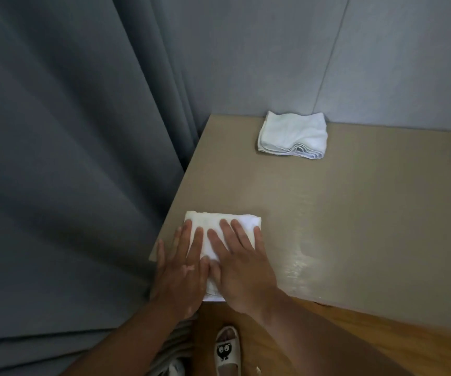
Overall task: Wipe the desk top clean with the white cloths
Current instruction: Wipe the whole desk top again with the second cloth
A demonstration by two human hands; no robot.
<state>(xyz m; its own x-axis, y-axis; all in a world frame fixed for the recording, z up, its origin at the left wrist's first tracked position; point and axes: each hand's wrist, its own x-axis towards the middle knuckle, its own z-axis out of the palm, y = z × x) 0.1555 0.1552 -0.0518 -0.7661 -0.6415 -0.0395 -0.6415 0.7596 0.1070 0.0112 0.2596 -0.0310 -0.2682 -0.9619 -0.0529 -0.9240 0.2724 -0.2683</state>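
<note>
Currently mid-wipe: left hand (181, 270) and right hand (242, 270) lie flat, fingers straight, pressing the folded white cloth (210, 219) onto the tabletop's (368, 185) near-left corner; no grip. The second cloth (293, 135) sits folded by the back edge, untouched. Next move probably needs a steady push rightward, across the smeary streaks. Room: grey curtain (69, 158) left, wall panels (381, 63) behind, wood floor (327, 335) below.

place: I read a home or hotel bedroom | cues: grey curtain (69, 158) left, padded grey wall panels (273, 63) far, beige desk (354, 213), wood floor (327, 335), cartoon slipper (227, 351) near
</note>
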